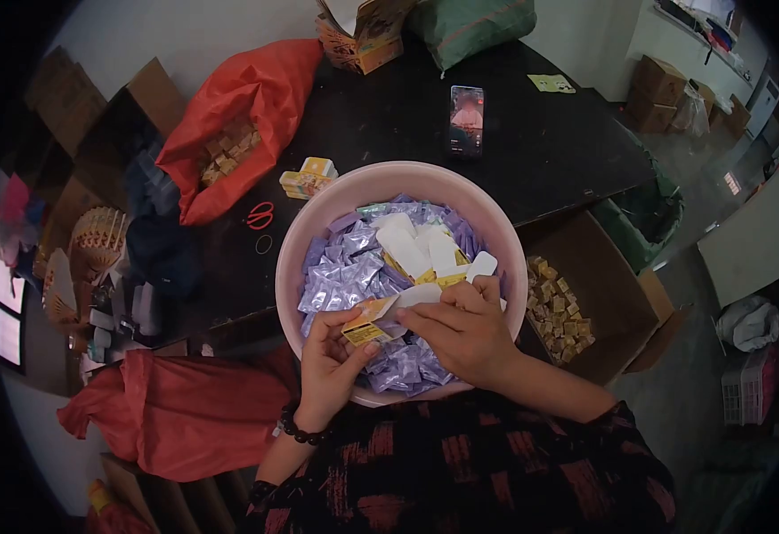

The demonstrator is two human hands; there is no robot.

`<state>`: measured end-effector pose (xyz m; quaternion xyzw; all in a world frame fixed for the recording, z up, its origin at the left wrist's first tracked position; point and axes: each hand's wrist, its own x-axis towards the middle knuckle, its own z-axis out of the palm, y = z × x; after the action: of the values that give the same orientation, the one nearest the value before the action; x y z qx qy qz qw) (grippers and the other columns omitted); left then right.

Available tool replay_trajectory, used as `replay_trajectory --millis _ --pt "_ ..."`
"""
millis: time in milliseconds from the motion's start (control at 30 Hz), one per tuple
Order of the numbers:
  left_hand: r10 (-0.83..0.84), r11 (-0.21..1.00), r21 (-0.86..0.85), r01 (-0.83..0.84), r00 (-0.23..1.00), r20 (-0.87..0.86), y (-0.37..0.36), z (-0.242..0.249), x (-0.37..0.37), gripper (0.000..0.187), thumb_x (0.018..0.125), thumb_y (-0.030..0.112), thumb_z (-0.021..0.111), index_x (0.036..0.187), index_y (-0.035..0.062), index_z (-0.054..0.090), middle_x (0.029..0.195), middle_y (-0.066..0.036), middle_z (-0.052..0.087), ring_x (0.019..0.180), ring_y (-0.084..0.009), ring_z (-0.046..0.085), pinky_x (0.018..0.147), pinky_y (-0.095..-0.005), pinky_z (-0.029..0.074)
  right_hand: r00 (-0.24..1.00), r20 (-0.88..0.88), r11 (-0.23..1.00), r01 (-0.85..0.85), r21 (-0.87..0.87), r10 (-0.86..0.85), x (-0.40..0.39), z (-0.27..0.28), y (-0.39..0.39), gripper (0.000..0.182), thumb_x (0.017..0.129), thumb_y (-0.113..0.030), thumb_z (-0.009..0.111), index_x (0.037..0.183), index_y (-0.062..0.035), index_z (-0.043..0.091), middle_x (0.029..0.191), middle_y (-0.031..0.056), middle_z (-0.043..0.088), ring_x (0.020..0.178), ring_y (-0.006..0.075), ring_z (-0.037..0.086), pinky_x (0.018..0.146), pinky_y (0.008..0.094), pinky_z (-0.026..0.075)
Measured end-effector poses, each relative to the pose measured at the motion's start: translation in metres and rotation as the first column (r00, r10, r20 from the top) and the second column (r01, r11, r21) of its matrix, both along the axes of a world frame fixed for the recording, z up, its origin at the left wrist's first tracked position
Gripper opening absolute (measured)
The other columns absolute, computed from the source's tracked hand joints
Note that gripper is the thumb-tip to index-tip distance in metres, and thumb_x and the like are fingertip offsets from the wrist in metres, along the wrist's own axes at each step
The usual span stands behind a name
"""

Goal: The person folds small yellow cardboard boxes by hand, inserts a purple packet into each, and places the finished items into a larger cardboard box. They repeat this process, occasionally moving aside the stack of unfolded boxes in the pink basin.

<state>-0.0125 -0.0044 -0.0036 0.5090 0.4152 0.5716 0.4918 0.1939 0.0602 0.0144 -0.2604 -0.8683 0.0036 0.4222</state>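
A pink basin point(296, 200) sits in front of me, filled with shiny purple sachets point(340, 276). Several flattened yellow-and-white cartons point(416, 249) lie on top of the sachets. My left hand point(329, 360) grips a small orange-and-yellow carton point(367, 327) between thumb and fingers, over the near part of the basin. My right hand point(470, 329) is closed at the carton's white flap end, its index finger reaching to the flap. Whether a sachet is also in the right fingers is hidden.
On the dark table point(381, 116) lie red scissors point(260, 215), yellow cartons point(309, 178) and an upright phone point(466, 123). A red bag point(265, 98) of small boxes stands left. A cardboard box point(621, 294) of small cartons is at right, another red bag point(185, 409) near left.
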Motion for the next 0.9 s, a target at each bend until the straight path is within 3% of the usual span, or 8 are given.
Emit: replay_trajectory --millis 100,167,300,367,600,667,767,900 --pt "0.019 1.000 -0.014 -0.019 1.000 -0.006 0.000 -0.003 -0.001 0.038 0.088 -0.006 0.061 0.121 0.0006 0.043 0.123 -0.016 0.055 0.113 -0.0190 0.057 0.097 -0.0291 0.048 0.999 0.036 0.999 0.019 -0.036 -0.018 -0.004 0.001 -0.003 0.037 0.068 -0.008 0.067 0.104 -0.0123 0.071 0.092 -0.0061 0.065 0.081 0.0135 0.051 0.076 0.0346 0.032" --pt "-0.014 0.989 -0.137 0.047 0.973 0.231 -0.001 -0.015 -0.004 0.037 0.089 -0.005 0.060 0.120 0.0012 0.042 0.121 -0.016 0.056 0.113 -0.0200 0.057 0.099 -0.0323 0.048 0.998 0.051 0.999 0.029 -0.035 -0.028 -0.006 0.001 -0.004 0.039 0.068 -0.008 0.067 0.107 -0.0121 0.070 0.093 -0.0055 0.064 0.082 0.0136 0.051 0.076 0.0344 0.032" --pt "-0.087 0.982 -0.125 0.143 0.923 0.374 0.000 -0.016 0.007 0.031 0.093 0.004 0.057 0.120 0.0027 0.041 0.124 -0.016 0.054 0.115 -0.0211 0.056 0.101 -0.0374 0.047 0.998 -0.040 0.998 -0.042 -0.053 0.040 -0.007 -0.003 -0.003 0.043 0.069 -0.007 0.065 0.111 -0.0087 0.068 0.097 -0.0018 0.064 0.084 0.0146 0.052 0.076 0.0342 0.033" --pt "-0.198 0.922 -0.116 0.369 0.707 0.679 0.000 -0.020 0.008 0.026 0.099 0.017 0.051 0.119 0.0040 0.041 0.128 -0.016 0.051 0.118 -0.0224 0.054 0.104 -0.0433 0.045 0.997 -0.030 0.995 -0.079 -0.064 0.077 -0.008 -0.005 -0.005 0.043 0.069 -0.006 0.065 0.112 -0.0075 0.068 0.098 -0.0008 0.063 0.085 0.0148 0.053 0.077 0.0343 0.034" --pt "-0.154 0.761 -0.275 0.587 0.575 0.803 -0.003 -0.005 0.002 0.040 0.101 0.033 0.045 0.127 0.0044 0.038 0.130 -0.013 0.048 0.119 -0.0250 0.054 0.103 -0.0458 0.044 0.957 -0.051 0.957 -0.288 -0.038 0.286 -0.005 -0.003 -0.008 0.029 0.072 -0.013 0.068 0.101 -0.0080 0.067 0.103 -0.0005 0.064 0.094 0.0154 0.056 0.079 0.0363 0.036" --pt "-0.143 0.727 -0.207 0.655 0.439 0.887 -0.001 -0.003 -0.001 0.043 0.101 0.030 0.044 0.134 0.0047 0.033 0.130 -0.014 0.047 0.117 -0.0258 0.055 0.101 -0.0456 0.046 0.954 -0.053 0.955 -0.297 -0.011 0.296 -0.005 0.000 -0.009 0.027 0.072 -0.015 0.070 0.099 -0.0088 0.067 0.103 -0.0007 0.064 0.094 0.0157 0.057 0.080 0.0367 0.036" --pt "-0.291 0.733 -0.187 0.654 0.550 0.783 0.001 -0.014 -0.001 0.042 0.102 0.026 0.042 0.136 0.0035 0.032 0.130 -0.016 0.047 0.114 -0.0260 0.057 0.100 -0.0442 0.047 0.960 -0.068 0.961 -0.273 -0.032 0.270 -0.008 0.000 -0.011 0.025 0.074 -0.017 0.071 0.098 -0.0101 0.067 0.101 -0.0012 0.063 0.095 0.0165 0.057 0.084 0.0382 0.037" --pt "-0.270 0.698 -0.258 0.668 0.579 0.769 0.002 -0.003 0.002 0.040 0.102 0.023 0.041 0.135 0.0019 0.032 0.128 -0.016 0.048 0.113 -0.0265 0.058 0.098 -0.0422 0.048 0.959 -0.064 0.961 -0.277 -0.020 0.275 -0.006 -0.001 -0.011 0.024 0.077 -0.024 0.072 0.095 -0.0102 0.067 0.096 -0.0011 0.062 0.100 0.0175 0.057 0.092 0.0435 0.036"
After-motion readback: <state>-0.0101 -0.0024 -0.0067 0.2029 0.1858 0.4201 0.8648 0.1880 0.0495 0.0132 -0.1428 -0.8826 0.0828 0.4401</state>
